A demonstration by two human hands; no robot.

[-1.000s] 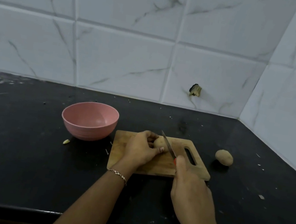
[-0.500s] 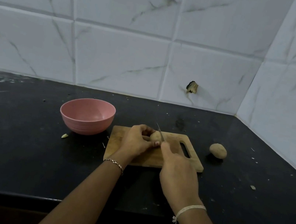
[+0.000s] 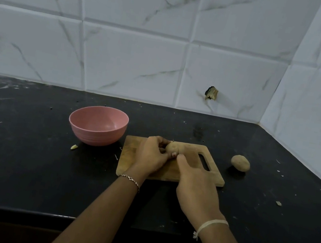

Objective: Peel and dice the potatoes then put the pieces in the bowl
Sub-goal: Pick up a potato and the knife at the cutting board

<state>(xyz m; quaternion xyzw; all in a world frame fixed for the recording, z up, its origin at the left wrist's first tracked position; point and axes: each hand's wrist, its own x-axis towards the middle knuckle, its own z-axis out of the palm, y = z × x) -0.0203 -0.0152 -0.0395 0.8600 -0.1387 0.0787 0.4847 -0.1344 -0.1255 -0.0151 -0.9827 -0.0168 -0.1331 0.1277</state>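
A brown unpeeled potato (image 3: 172, 148) sits over the wooden cutting board (image 3: 192, 153), gripped by my left hand (image 3: 152, 155) from its left side. My right hand (image 3: 196, 181) holds a knife against the potato; only the blade's tip (image 3: 173, 140) shows above the potato, the handle is hidden in my fist. A second whole potato (image 3: 240, 163) lies on the counter right of the board. The pink bowl (image 3: 98, 125) stands left of the board, with nothing visible inside.
The black counter (image 3: 24, 152) carries small scraps: a pale piece (image 3: 74, 146) in front of the bowl and a bit (image 3: 278, 203) at the right. White tiled walls close the back and right side. The counter's front edge runs below my forearms.
My right hand has moved left with the knife, from beside the potato to against it, and the blade is now mostly hidden. The left hand keeps its hold on the potato.
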